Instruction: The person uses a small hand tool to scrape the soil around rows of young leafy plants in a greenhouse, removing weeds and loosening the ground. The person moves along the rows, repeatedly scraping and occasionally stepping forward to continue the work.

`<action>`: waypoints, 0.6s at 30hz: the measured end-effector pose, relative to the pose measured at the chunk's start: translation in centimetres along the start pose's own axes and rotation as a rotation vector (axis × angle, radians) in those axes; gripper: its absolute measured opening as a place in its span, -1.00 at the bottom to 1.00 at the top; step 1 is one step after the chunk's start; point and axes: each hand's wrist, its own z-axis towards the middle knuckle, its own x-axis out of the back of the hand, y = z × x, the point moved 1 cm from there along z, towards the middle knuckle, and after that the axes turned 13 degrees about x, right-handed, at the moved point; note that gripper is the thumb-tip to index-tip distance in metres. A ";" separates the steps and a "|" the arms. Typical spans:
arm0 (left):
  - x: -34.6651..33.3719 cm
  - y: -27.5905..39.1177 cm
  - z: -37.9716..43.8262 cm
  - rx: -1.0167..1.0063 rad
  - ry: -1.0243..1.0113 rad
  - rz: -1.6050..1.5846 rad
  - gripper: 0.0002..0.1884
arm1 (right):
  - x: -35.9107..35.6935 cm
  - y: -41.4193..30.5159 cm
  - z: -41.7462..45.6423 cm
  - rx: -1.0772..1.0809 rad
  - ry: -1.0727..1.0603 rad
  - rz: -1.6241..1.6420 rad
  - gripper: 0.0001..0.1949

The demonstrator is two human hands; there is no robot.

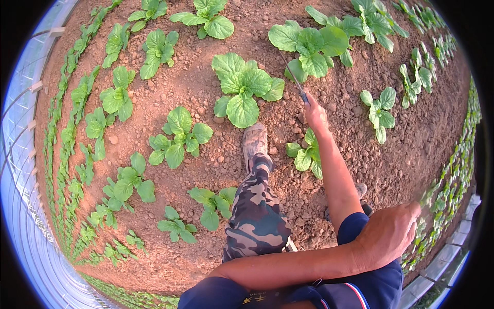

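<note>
My right hand (316, 112) is closed around the dark handle of a thin metal hand tool (295, 77). The tool's far end reaches to a large leafy green plant (310, 42) and is partly hidden by its leaves. My left forearm crosses in front of my body. My left hand (391, 231) is bent at the lower right, near my right upper arm, its fingers curled and mostly turned away; whether it holds anything is hidden. A smaller leafy plant (305, 156) grows beside my right forearm.
Rows of leafy plants (179, 137) stand in brown, cloddy soil (200, 258). One dusty shoe (255, 141) is planted just below a broad-leaved plant (247, 87); part of another shoe (361, 190) shows beside my right arm. Plastic sheeting on curved ribs (23, 154) borders the left side.
</note>
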 end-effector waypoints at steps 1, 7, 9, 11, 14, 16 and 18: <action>-0.4 0.0 -0.3 -0.004 -0.036 0.020 -0.84 | 0.6 1.2 -2.7 -0.035 0.018 -0.015 -0.59; -0.7 0.2 -0.7 0.000 -0.058 0.116 -0.79 | -1.0 3.2 -15.4 -0.085 0.150 0.171 -0.57; -0.8 0.3 -0.8 -0.010 -0.051 0.126 -0.79 | -2.1 2.8 -15.7 -0.101 0.174 0.103 -0.59; -1.2 0.2 -0.8 -0.015 -0.081 0.135 -0.79 | -1.8 2.4 -13.4 -0.075 0.220 0.161 -0.59; -2.3 -0.2 -0.8 -0.001 -0.117 0.164 -0.78 | -0.2 1.2 -7.2 -0.141 0.128 0.141 -0.61; -2.7 -0.2 -0.8 -0.004 -0.107 0.191 -0.78 | 1.0 0.0 -2.9 -0.128 0.084 0.065 -0.62; -2.4 -0.1 -0.7 -0.002 -0.114 0.172 -0.78 | 1.6 0.2 -0.9 -0.076 0.099 0.056 -0.62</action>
